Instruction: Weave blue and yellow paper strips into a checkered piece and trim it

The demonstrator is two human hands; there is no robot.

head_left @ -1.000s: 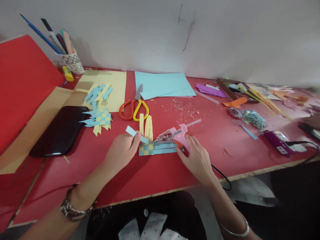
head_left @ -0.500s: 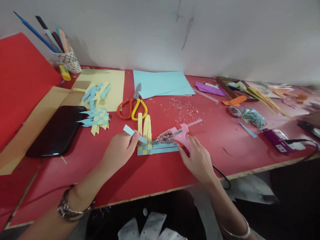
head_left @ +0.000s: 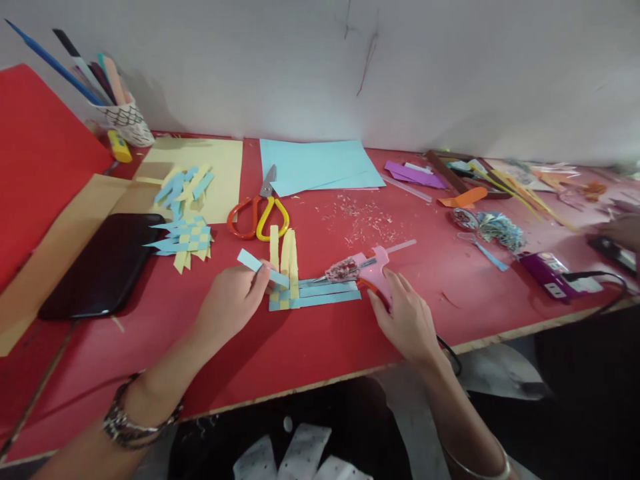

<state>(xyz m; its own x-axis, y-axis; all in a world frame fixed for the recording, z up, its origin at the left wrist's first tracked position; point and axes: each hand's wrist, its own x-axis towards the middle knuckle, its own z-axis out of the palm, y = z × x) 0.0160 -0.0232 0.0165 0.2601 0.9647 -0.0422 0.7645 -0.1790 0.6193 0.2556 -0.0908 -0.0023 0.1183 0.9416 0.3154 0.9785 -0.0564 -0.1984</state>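
Observation:
My left hand (head_left: 236, 293) pinches a light blue paper strip (head_left: 249, 259) between thumb and fingers, its free end pointing up and left. Beneath the strip lies a small woven piece of blue and yellow paper strips (head_left: 325, 301), its yellow ends standing toward the wall and its blue ends running right. In my right hand (head_left: 407, 313) is a pink hot glue gun (head_left: 376, 269), gripped by the handle, with a clear glue stick (head_left: 403, 245) poking out of its back. The gun's metal nozzle points left, over the blue strips.
Scissors (head_left: 257, 217) lie behind the weave. A finished-looking checkered woven piece (head_left: 195, 238) and a black phone-like slab (head_left: 100, 263) are at left. Blue sheets (head_left: 320, 167) rest by the wall. A purple power adapter (head_left: 545, 277) stands right, near another person's hand (head_left: 623, 230).
The glue gun has shifted right, its nozzle drawing away from the yellow strips. My left hand still holds the blue strip. The whole view has moved slightly.

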